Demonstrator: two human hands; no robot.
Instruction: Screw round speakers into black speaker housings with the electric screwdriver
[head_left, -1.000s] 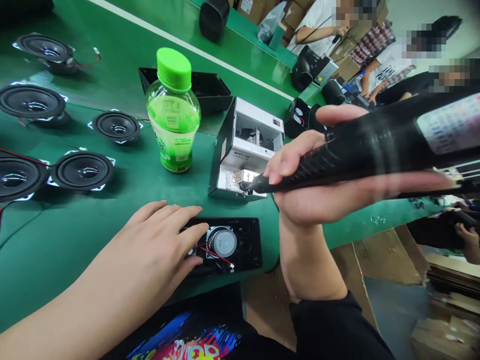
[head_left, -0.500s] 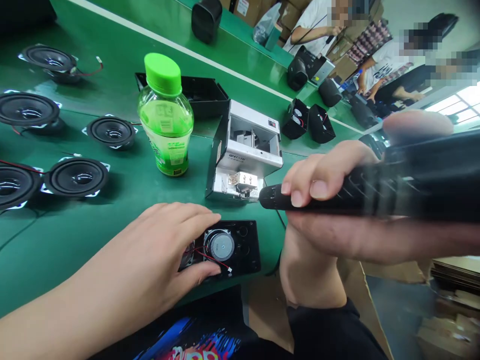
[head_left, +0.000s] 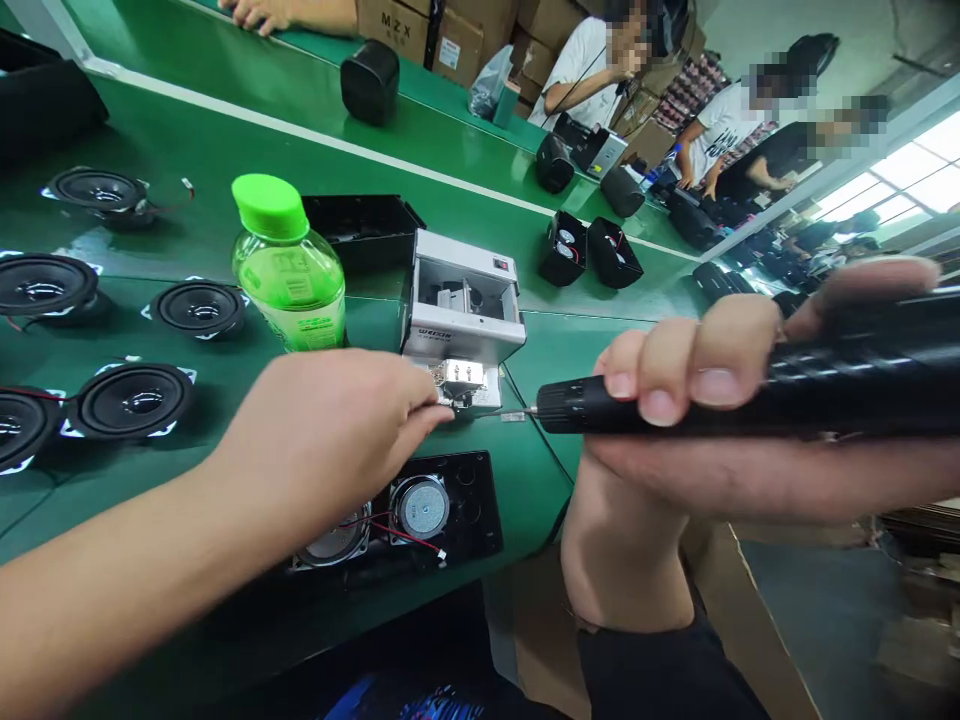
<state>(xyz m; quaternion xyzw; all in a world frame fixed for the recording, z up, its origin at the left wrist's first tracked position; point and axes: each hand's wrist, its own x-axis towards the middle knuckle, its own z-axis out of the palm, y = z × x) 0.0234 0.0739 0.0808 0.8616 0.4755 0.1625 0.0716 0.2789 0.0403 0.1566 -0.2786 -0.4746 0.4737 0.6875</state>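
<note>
My right hand [head_left: 697,370] wraps round a black electric screwdriver [head_left: 862,385], held level with its thin bit pointing left. My left hand [head_left: 322,430] has thumb and forefinger pinched together near the end of that bit, in front of a silver screw feeder [head_left: 469,338]. What sits between those fingertips is too small to make out. Below them a black speaker panel [head_left: 480,505] lies on the green bench. On it are a small speaker driver [head_left: 421,508] with red and black wires and a second driver [head_left: 337,543], partly hidden by my left forearm.
A green-capped bottle [head_left: 289,275] stands left of the feeder, with a black open housing [head_left: 360,220] behind. Several loose speaker drivers [head_left: 135,400] lie at the left. Two open speaker boxes [head_left: 564,250] stand beyond the feeder. Co-workers [head_left: 581,70] work across the bench.
My left hand has left the speaker panel and moved up to the front of the feeder, its fingers now pinched. The screwdriver has drawn slightly right from the feeder, and its bit now shows.
</note>
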